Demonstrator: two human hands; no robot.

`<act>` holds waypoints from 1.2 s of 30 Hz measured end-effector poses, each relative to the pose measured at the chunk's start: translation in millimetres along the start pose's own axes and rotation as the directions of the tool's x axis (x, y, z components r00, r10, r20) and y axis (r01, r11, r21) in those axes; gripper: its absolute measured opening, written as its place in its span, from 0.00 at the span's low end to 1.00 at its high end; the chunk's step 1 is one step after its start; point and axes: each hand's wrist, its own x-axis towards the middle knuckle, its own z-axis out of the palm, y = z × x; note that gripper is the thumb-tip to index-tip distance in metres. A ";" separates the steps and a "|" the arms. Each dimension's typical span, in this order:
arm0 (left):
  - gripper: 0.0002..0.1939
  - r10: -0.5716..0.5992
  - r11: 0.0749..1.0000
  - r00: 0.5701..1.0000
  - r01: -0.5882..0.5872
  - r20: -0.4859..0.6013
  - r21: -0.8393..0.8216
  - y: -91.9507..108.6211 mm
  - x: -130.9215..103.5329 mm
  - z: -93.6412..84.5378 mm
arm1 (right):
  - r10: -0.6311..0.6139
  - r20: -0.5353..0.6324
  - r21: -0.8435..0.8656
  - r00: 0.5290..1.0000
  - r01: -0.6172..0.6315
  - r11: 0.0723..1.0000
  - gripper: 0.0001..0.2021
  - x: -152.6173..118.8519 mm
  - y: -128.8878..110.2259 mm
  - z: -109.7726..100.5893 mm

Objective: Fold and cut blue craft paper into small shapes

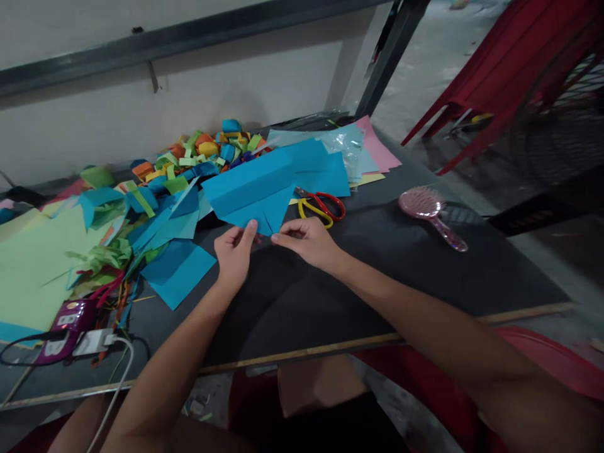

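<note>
Between my two hands is a sheet of blue paper (pixel 255 182) with crease lines across it and its near edge folded toward a point. My left hand (pixel 238 248) pinches the near edge, thumb on top and fingers beneath. At the pointed corner my right hand (pixel 306 239) grips the paper between thumb and fingertips. Scissors (pixel 325 207) with one yellow and one red handle lie just beyond my right hand. A flat blue paper piece (pixel 179 270) rests on the table left of my left hand.
Folded colourful paper pieces (pixel 207 151) are heaped along the wall. Pink sheets (pixel 375 145) lie at the back right, a pink hairbrush (pixel 427 211) on the right. A purple power strip (pixel 70 324) with a white charger (pixel 94 341) sits at left. Red chairs (pixel 509 69) stand beyond the table.
</note>
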 end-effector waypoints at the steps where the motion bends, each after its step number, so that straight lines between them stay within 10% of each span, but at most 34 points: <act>1: 0.20 -0.009 1.000 0.999 0.010 0.042 -0.024 -0.1 0.5 0.3 | -0.003 0.016 0.004 1.000 0.003 1.000 0.16 -0.3 0.0 -0.4; 36: 0.12 -0.077 0.995 0.957 0.092 0.281 -0.041 -2.7 1.3 0.1 | -0.033 -0.185 0.072 0.982 0.047 0.996 0.16 -0.4 1.6 1.6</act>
